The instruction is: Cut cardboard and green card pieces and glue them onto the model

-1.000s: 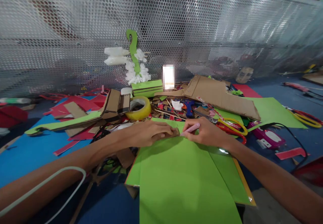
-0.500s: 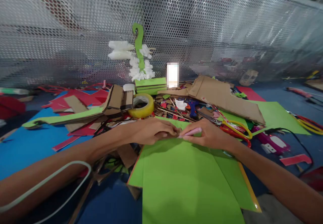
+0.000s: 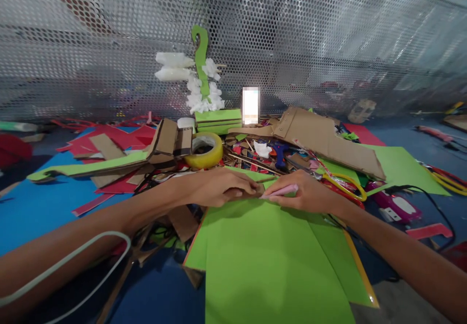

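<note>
My right hand [image 3: 304, 191] is closed round a slim pink pen-like tool [image 3: 286, 190], whose tip points left and down at the green paper [image 3: 270, 261]. Whether it is a pen or a small knife I cannot make out. Beside that tip, my left hand [image 3: 222, 188] bends its fingers over a small brown cardboard piece [image 3: 257, 191] and presses it onto the far part of the paper. The fingers hide most of this piece. More green sheets [image 3: 330, 246] lie under the top one.
Beyond my hands stand a roll of yellow tape [image 3: 215, 153] and a green cardboard figure [image 3: 201, 66] with white tufts. Scissors with yellow handles [image 3: 345, 188], a large cardboard piece [image 3: 328, 139] and a purple device [image 3: 397, 205] lie right. Blue paper [image 3: 32, 212] is left.
The pink tool and my right hand have shifted slightly right, and a little more of the cardboard piece shows between the hands. My left hand stays nearly still.
</note>
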`<action>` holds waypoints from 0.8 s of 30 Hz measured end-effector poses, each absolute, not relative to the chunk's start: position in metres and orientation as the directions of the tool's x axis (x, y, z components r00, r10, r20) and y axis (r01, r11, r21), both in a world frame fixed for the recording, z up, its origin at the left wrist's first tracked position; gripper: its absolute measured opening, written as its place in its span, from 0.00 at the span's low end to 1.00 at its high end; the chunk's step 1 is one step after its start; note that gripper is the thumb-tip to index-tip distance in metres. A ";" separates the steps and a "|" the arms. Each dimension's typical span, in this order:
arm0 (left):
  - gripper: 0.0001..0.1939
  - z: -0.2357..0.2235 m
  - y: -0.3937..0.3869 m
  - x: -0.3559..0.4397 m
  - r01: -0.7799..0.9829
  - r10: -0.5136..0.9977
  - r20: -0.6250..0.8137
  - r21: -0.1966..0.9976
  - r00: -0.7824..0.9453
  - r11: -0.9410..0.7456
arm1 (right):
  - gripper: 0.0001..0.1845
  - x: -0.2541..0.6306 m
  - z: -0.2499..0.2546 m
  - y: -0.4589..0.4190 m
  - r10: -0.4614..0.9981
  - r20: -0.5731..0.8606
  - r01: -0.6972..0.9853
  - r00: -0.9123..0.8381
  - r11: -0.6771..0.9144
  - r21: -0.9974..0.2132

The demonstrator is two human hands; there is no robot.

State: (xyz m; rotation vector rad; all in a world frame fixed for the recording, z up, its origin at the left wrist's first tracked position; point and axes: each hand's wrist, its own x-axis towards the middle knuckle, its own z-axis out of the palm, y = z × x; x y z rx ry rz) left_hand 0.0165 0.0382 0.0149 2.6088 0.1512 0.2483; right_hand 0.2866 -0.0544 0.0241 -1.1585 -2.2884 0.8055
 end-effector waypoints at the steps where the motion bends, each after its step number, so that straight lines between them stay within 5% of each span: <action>1: 0.23 0.015 0.038 0.017 0.060 0.154 0.149 0.503 0.977 -0.862 | 0.13 0.284 0.023 -0.054 0.813 0.139 0.546 -0.566 0.496 -0.675; 24: 0.20 0.031 0.042 0.013 0.015 0.050 0.052 0.536 0.997 -0.844 | 0.11 0.230 0.029 -0.044 0.725 0.150 0.510 -0.673 0.601 -0.616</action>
